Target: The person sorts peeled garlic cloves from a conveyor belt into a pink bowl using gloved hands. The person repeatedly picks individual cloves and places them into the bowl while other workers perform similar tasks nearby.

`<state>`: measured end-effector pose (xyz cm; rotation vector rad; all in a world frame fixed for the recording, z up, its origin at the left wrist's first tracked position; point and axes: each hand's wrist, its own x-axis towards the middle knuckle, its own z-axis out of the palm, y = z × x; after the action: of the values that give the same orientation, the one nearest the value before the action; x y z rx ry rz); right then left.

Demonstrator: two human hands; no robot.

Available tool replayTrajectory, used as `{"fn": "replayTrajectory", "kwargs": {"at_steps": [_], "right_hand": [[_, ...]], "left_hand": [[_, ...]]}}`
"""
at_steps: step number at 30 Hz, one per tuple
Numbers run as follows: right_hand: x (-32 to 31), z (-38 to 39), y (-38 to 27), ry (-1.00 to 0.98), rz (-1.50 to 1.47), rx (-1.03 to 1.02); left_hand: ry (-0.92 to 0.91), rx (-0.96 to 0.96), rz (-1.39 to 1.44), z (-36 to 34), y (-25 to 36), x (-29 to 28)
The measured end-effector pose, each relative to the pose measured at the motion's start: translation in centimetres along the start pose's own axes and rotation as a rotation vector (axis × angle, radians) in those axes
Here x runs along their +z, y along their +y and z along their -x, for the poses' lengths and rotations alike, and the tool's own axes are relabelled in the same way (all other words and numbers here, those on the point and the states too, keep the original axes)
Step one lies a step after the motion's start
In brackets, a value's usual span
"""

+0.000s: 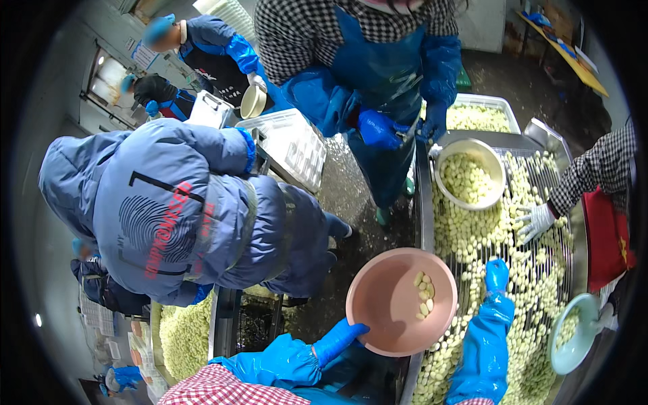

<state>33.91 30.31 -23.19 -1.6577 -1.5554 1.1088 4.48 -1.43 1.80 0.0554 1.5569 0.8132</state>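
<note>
- One gloved left hand (pixel 339 342) grips the pink basin (pixel 381 297) by its rim, likely steadying it beside the table (pixel 424 202).
- Right hand (pixel 497 277) is over the table's pale pieces (pixel 466 236), within easy reach; its grip I cannot tell.

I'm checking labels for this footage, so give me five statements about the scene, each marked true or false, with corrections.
1. The person's left hand holds the pink basin at its rim. True.
2. The pink basin is full to the brim. False: only a small cluster of pale pieces lies in it.
3. The person's right hand is inside the teal bowl. False: it is over the slatted table, among the pieces spread there.
4. The co-worker's hand at the right wears a white glove. True.
5. The cream bowl is empty. False: it holds many pale pieces.
</note>
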Motion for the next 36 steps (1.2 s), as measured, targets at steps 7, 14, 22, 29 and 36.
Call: {"fn": "replayTrajectory", "kwargs": {"at_steps": [7,14,22,29,36], "right_hand": [[-3.9,15.5,-21.4,-0.354,-0.531,0.192],[-3.0,17.6,-11.3,-0.269,0.181,-0.289],[10.0,6.8,-5.8,-0.295,0.571,-0.831],[-0.4,6.1,-2.7,0.148,0.911,-0.259],[-2.8,23.7,-3.2,-0.142,0.999,0.098]], "left_hand": [[0.016,0.040,0.034,0.4,-0.9,-0.2],[0.149,-0.046,0.114,1.4,-4.1,-1.9],[0.243,0.154,0.370,2.6,-6.3,-1.4],[0.219,0.501,-0.275,2.3,-11.7,-5.6],[0.203,0.103,0.373,0.0,-7.3,-0.3]]}}
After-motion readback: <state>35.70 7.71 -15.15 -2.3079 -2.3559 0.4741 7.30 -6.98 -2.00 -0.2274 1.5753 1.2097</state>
